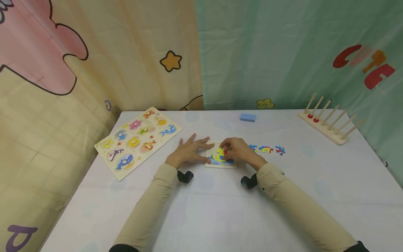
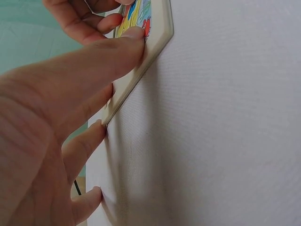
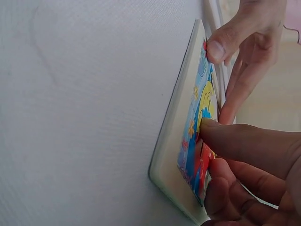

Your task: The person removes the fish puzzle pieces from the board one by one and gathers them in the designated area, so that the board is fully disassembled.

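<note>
A small jigsaw board (image 1: 220, 166) with a pale wooden border lies on the table, partly filled with blue, yellow and red pieces. My left hand (image 1: 189, 151) rests on its left side with fingers spread; in the left wrist view the thumb (image 2: 127, 52) presses on the border beside the picture. Over the right part of the board, my right hand (image 1: 240, 150) pinches a red puzzle piece (image 3: 203, 162) between thumb and curled fingers, low against the picture. The fingers hide much of that piece. Several loose puzzle pieces (image 1: 266, 149) lie just right of my right hand.
A larger wooden peg puzzle (image 1: 142, 162) with animal shapes lies at the left. Behind the board is a blue block (image 1: 247, 117). At the right back stands a wooden peg rack (image 1: 324, 129) with red beads. Printed curtains (image 1: 239, 52) hang behind the table.
</note>
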A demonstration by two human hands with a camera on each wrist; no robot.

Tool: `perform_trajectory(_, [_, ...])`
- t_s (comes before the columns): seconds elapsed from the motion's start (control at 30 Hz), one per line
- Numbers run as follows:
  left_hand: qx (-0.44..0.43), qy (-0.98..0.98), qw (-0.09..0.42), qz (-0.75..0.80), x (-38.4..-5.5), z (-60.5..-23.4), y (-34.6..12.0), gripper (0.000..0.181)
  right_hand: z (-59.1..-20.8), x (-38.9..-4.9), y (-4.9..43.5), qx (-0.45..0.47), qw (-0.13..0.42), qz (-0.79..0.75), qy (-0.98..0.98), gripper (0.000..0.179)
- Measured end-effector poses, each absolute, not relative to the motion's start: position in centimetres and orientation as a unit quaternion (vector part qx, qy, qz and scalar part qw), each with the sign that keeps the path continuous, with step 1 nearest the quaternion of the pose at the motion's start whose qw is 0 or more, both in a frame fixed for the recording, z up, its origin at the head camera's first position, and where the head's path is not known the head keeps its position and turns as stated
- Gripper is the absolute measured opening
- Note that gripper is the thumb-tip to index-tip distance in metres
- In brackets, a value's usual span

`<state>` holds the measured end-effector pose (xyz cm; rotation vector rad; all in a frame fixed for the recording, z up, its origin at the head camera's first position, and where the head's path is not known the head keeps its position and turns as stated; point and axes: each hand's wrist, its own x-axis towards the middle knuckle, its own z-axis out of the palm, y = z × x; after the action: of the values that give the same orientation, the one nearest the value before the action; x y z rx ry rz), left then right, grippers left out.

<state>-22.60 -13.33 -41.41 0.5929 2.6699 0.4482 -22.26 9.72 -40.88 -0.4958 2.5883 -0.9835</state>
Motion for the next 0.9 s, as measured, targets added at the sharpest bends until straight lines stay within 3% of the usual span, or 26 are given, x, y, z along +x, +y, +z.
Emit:
perform_trajectory(0.5, [0.217,0.946,0.185,0.156,-22.7,-41.4,-13.4,0.068,-40.7,-22.1,9.5,-0.156,0.157,-0.343,0.913,0.041])
perform_trajectory(0.77, [0.210,0.946,0.188,0.158,-22.8,-41.5,-13.3,0.069,-41.2,-22.2,10.1,-0.168,0.096,-0.381,0.904,0.026])
perform_trajectory(0.9, [0.208,0.947,0.190,0.156,-22.8,-41.5,-13.3,0.069,-41.4,-22.3,10.5,-0.162,0.093,-0.404,0.896,0.023])
